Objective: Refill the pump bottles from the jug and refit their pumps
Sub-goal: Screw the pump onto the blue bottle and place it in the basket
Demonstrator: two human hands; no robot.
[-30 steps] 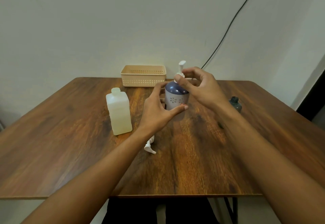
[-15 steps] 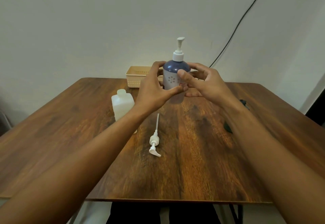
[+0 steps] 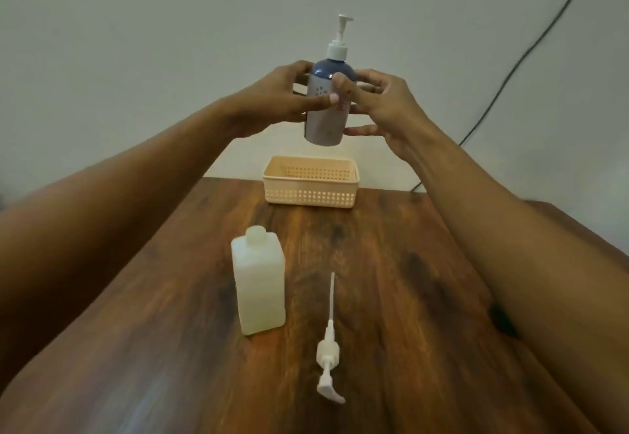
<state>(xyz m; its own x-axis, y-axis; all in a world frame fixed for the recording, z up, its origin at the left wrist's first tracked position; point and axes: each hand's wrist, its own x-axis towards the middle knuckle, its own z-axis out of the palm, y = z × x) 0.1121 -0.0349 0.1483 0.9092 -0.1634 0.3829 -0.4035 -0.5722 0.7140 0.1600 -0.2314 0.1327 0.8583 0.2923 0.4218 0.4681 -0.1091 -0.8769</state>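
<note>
A blue and white pump bottle (image 3: 325, 120) with its white pump fitted hangs upright in the air, above the beige basket (image 3: 310, 187). My left hand (image 3: 279, 98) grips its left side and my right hand (image 3: 381, 103) grips its right side. On the table below stands a translucent white jug (image 3: 259, 285) with its cap on. A loose white pump (image 3: 328, 353) with a long dip tube lies on the wood, to the right of the jug.
The wooden table (image 3: 391, 280) runs back to a pale wall. The basket stands at the table's far edge. A black cable (image 3: 531, 45) runs down the wall at the right. A dark object (image 3: 503, 323) is mostly hidden behind my right forearm.
Both hands have lifted the pump bottle off the table and carried it farther away, over the basket. The head camera has moved forward and tilted, so the jug and loose pump appear lower.
</note>
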